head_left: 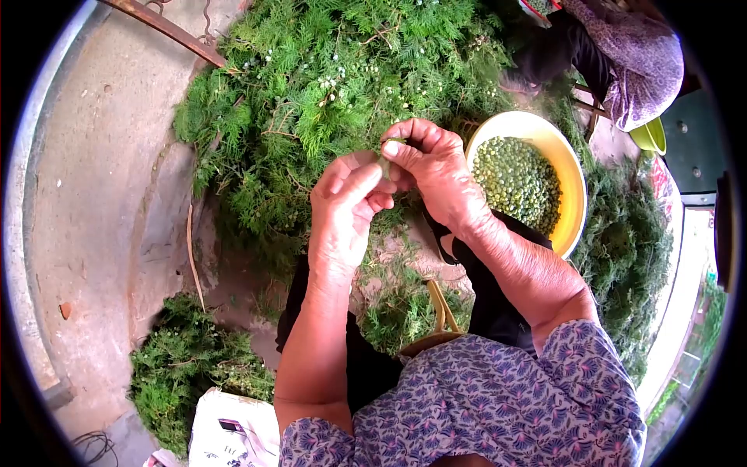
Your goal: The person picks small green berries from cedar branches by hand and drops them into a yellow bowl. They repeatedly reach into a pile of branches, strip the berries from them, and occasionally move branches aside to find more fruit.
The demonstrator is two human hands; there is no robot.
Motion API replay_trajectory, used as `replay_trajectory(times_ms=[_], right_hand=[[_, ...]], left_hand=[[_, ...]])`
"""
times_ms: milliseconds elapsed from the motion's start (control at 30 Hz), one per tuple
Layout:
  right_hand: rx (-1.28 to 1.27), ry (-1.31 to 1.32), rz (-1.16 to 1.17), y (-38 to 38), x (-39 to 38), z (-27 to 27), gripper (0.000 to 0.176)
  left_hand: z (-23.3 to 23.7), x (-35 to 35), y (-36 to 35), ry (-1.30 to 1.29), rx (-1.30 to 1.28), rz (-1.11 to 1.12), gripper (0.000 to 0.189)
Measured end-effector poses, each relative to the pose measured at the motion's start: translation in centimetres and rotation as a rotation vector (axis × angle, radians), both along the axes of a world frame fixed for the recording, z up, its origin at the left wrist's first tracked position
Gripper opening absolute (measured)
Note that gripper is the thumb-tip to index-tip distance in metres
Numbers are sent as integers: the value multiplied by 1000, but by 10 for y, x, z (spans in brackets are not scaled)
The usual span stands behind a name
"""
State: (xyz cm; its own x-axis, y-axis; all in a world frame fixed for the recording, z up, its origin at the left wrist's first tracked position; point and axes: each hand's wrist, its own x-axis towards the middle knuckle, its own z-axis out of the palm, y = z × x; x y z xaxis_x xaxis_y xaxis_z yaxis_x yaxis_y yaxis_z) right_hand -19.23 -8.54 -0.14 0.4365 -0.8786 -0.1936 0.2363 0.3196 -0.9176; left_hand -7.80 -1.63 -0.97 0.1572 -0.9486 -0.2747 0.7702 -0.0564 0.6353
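Observation:
My left hand (344, 204) and my right hand (440, 173) meet in front of my body, fingertips almost touching. Pinched between them is a small green sprig (384, 165), mostly covered by the fingers. Beyond and below my hands lies a large heap of cut evergreen branches (311, 109) with pale berries among the leaves. Close to my right forearm stands a yellow bucket (574, 194), partly filled with small green berries (515, 180).
Another person (638, 58) sits at the upper right, near a yellow-green container (654, 136). More branches (622, 249) lie right of the bucket, and a smaller pile (191, 362) lies at lower left beside a white sack (226, 436). A wooden pole (167, 29) reaches the heap.

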Motion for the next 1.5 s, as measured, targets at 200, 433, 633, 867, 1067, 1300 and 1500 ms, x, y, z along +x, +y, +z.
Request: replay_trajectory(times_ms=[200, 433, 633, 867, 1067, 1300, 1500], right_hand=[[-86, 47, -23, 10, 5, -6, 2], [294, -163, 73, 6, -10, -4, 5], [-576, 241, 743, 24, -28, -14, 24], [-666, 302, 419, 36, -16, -35, 22], [566, -270, 186, 20, -12, -23, 41], [506, -46, -11, -4, -33, -12, 42], [118, 305, -635, -66, -122, -19, 28]], left_hand=[[-6, -3, 5, -391, 13, -43, 13], [-11, 11, 4, -48, -17, 51, 9], [-21, 38, 2, 145, -35, 279, 17], [-21, 35, 0, 138, -141, 245, 49], [-1, -4, 4, -492, -228, -85, 44], [-12, -11, -8, -462, -349, 20, 61], [-9, 35, -5, -197, -73, 268, 51]])
